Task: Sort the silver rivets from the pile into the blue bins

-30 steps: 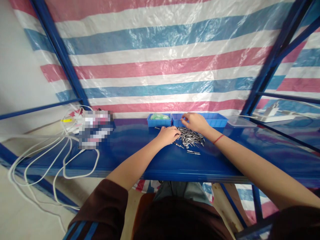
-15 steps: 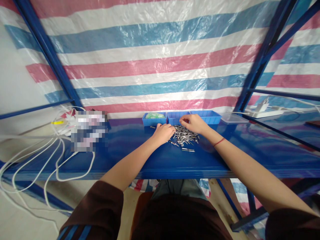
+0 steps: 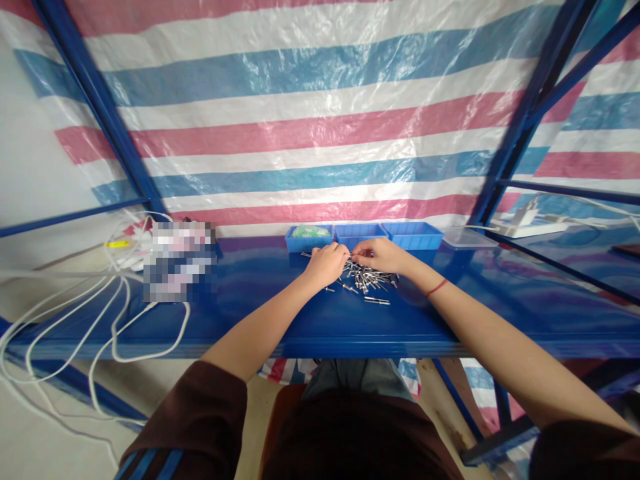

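Observation:
A pile of thin metal rivet-like pieces (image 3: 369, 278) lies on the blue table (image 3: 320, 323), with a few loose ones around it. At the pile's left edge is my left hand (image 3: 326, 264), its fingers bent and closed; what they grip is hidden. My right hand (image 3: 380, 256) is over the back of the pile, thumb and fingers pinched near the left fingertips on something too small to make out. Behind stand a blue bin with green-white contents (image 3: 309, 241), a middle blue bin (image 3: 361, 233) and a right blue bin (image 3: 413, 236).
White cables (image 3: 117, 320) and a blurred-out object (image 3: 180, 261) occupy the table's left side. A clear plastic lid (image 3: 471, 238) lies right of the bins, near a white power strip (image 3: 535, 227). Blue frame posts rise at both sides before a striped sheet.
My right hand has moved left and nearer, from the middle bin's front edge to beside my left fingertips. My left hand has shifted slightly.

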Demonstrator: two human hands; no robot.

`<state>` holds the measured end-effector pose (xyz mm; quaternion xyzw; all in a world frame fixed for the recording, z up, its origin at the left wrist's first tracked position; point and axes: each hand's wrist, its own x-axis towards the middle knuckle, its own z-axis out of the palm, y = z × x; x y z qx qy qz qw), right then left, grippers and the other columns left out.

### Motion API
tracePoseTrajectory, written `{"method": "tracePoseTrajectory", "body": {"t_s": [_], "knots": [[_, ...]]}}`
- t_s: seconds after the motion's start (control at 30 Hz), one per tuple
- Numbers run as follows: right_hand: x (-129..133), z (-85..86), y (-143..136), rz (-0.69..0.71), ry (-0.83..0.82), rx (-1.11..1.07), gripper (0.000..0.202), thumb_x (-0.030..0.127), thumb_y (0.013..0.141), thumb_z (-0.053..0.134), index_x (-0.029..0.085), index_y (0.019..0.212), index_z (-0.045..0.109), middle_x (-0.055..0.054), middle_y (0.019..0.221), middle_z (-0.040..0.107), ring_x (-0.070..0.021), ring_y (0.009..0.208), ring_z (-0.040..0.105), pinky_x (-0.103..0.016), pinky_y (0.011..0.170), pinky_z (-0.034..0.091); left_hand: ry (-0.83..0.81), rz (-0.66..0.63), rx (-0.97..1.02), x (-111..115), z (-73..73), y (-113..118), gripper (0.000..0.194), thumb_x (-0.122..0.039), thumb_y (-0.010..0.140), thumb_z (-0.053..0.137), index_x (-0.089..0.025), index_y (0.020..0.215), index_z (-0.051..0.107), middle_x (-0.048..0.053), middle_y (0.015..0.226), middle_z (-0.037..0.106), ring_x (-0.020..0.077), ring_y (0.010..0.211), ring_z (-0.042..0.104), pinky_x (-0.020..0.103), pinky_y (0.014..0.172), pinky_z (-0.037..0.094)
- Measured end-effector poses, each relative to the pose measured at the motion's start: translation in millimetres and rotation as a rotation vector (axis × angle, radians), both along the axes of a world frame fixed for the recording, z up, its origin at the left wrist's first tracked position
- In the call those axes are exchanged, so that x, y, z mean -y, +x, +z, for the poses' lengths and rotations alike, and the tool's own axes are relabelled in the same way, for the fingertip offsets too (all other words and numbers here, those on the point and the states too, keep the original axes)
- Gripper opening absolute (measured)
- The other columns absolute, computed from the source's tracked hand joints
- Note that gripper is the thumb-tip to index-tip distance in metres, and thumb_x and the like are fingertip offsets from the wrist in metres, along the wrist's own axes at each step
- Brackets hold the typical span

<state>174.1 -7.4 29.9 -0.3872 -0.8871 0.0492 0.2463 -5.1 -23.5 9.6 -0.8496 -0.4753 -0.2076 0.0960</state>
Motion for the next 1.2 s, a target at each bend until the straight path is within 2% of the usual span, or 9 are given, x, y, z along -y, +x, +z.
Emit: {"method": "tracePoseTrajectory", "body": {"t_s": [0.2,0.53,0.67,0.77,0.9,1.2], "knots": [[0.2,-1.0,-3.3,0.008,0.004,-0.076,0.020,0.028,0.078,0.053,0.016,0.078,0.068,-0.004,0.076,0.068,-0.0136,0.066,0.058,-0.026,0.065,0.042,0.014,-0.022,0.087,-1.3,1.5,-1.3,0.027,-0.030,0.093,0.032,-0.021,0.097,0.056,0.006,0.099,0.059,0.0205,0.096,0.056,0.032,0.080,0.040],[-11.2,-12.3,-3.8,0.049,-0.240,-0.350,0.021,0.034,0.071,0.058,0.014,0.079,0.061,-0.004,0.072,0.066,-0.0142,0.064,0.060,-0.027,0.063,0.047,0.011,-0.134,0.234,-8.6,-0.9,-3.6,0.022,-0.027,0.092,0.036,-0.020,0.094,0.056,0.004,0.095,0.060,0.0169,0.094,0.057,0.029,0.084,0.042],[-14.4,-15.9,-5.1,0.049,-0.260,-0.424,0.021,0.030,0.068,0.059,0.015,0.083,0.059,-0.003,0.072,0.066,-0.0141,0.064,0.060,-0.027,0.063,0.047,0.007,-0.169,0.278,-11.6,-3.0,-2.8,0.020,-0.027,0.091,0.039,-0.019,0.093,0.057,0.004,0.092,0.061,0.0168,0.091,0.057,0.029,0.083,0.044],[-15.0,-16.9,-6.2,0.057,-0.225,-0.421,0.022,0.026,0.069,0.056,0.015,0.088,0.059,-0.002,0.071,0.066,-0.0134,0.063,0.059,-0.026,0.062,0.047,-0.010,-0.163,0.259,-11.3,-3.1,-1.6,0.021,-0.026,0.090,0.040,-0.018,0.092,0.059,0.005,0.089,0.061,0.0172,0.088,0.058,0.029,0.081,0.044],[-15.2,-16.2,-5.7,0.022,-0.134,-0.367,0.019,0.025,0.072,0.051,0.015,0.081,0.064,-0.002,0.072,0.066,-0.0143,0.066,0.059,-0.027,0.066,0.046,-0.026,-0.153,0.225,-10.4,-2.6,-1.0,0.025,-0.025,0.091,0.038,-0.016,0.090,0.062,0.006,0.086,0.061,0.0182,0.088,0.058,0.029,0.082,0.044],[-13.4,-16.1,-6.6,-0.072,-0.132,-0.272,0.017,0.028,0.075,0.052,0.015,0.078,0.062,-0.003,0.070,0.065,-0.0142,0.064,0.058,-0.025,0.062,0.044,-0.071,-0.068,0.170,-5.7,-0.4,-2.5,0.020,-0.031,0.088,0.045,-0.021,0.093,0.061,0.003,0.088,0.065,0.0190,0.085,0.060,0.030,0.076,0.044]]}}
